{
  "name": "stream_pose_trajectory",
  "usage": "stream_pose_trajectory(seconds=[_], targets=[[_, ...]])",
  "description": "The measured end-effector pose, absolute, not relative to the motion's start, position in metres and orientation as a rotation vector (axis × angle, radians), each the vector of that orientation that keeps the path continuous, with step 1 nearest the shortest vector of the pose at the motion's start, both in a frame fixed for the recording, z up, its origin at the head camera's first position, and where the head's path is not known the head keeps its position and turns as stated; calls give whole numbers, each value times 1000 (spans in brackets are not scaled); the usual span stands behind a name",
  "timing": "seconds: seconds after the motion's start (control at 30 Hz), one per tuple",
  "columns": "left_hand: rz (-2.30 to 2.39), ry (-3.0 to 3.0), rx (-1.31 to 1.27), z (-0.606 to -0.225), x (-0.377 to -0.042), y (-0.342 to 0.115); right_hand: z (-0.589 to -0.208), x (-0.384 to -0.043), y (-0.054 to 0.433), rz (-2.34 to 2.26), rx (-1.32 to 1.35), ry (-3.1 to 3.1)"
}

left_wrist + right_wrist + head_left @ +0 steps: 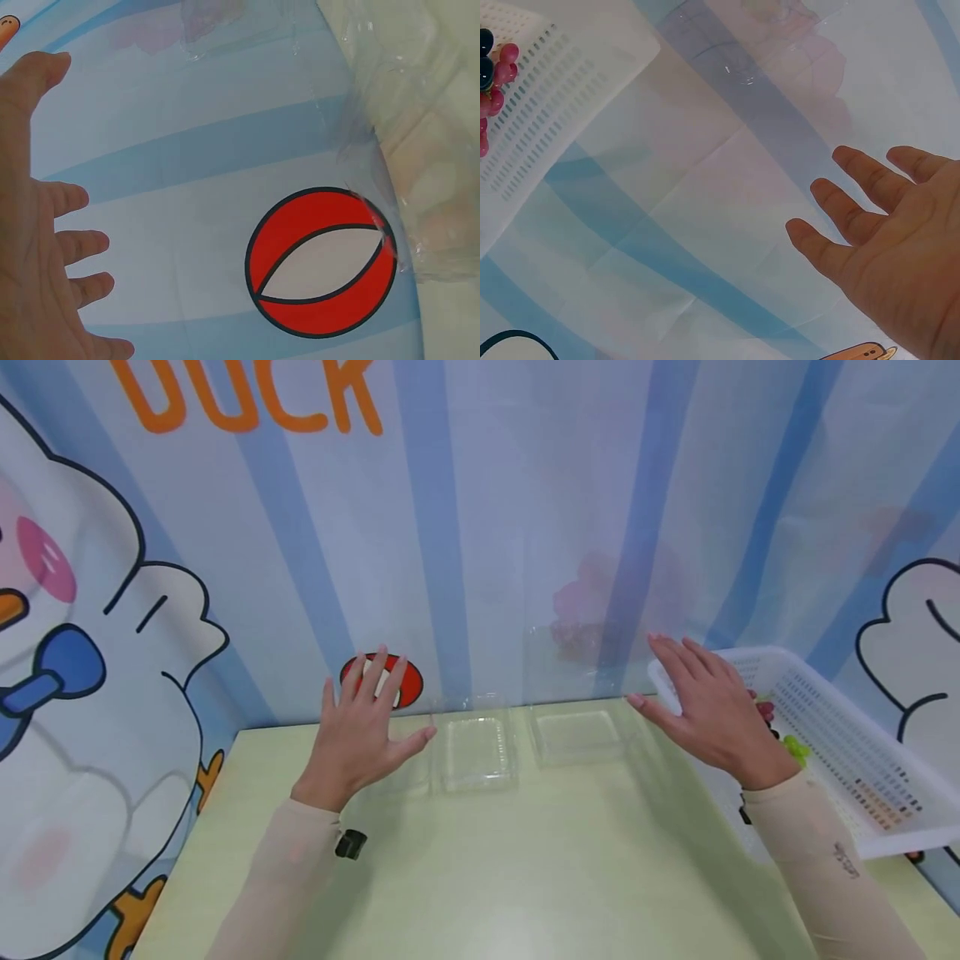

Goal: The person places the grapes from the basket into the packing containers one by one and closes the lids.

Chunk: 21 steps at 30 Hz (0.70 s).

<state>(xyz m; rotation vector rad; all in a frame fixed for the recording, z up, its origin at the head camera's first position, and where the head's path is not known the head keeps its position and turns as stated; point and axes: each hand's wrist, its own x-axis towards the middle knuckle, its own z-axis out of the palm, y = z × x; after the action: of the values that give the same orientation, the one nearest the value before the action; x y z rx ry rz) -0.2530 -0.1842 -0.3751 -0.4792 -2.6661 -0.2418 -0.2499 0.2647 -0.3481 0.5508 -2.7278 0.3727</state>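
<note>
The clear plastic boxes [477, 752] lie at 12 o'clock on the table [510, 877], along its far edge by the striped backdrop [495, 527]. Their walls look thin, light and slick, liable to slide or dent under a hard pinch; a rim or corner should give the surest hold. At 2 o'clock sits the white basket [862, 718], seemingly stiff and best taken by its rim; the red grapes [508, 64] and green grapes [797, 749] inside look small and smooth. At 11 o'clock the left hand [356, 735] spreads its fingers towards 12, thumb out, holding nothing. At 1 o'clock the right hand [705, 718] points its extended fingers towards 11, thumb apart, likewise holding nothing.
</note>
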Motion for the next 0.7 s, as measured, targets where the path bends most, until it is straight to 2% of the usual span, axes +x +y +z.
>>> stream_pose_trajectory(seconds=[0.7], targets=[[-398,-2803,-429,-428,-245,-166,-351,-246,283,321,492,-2766]])
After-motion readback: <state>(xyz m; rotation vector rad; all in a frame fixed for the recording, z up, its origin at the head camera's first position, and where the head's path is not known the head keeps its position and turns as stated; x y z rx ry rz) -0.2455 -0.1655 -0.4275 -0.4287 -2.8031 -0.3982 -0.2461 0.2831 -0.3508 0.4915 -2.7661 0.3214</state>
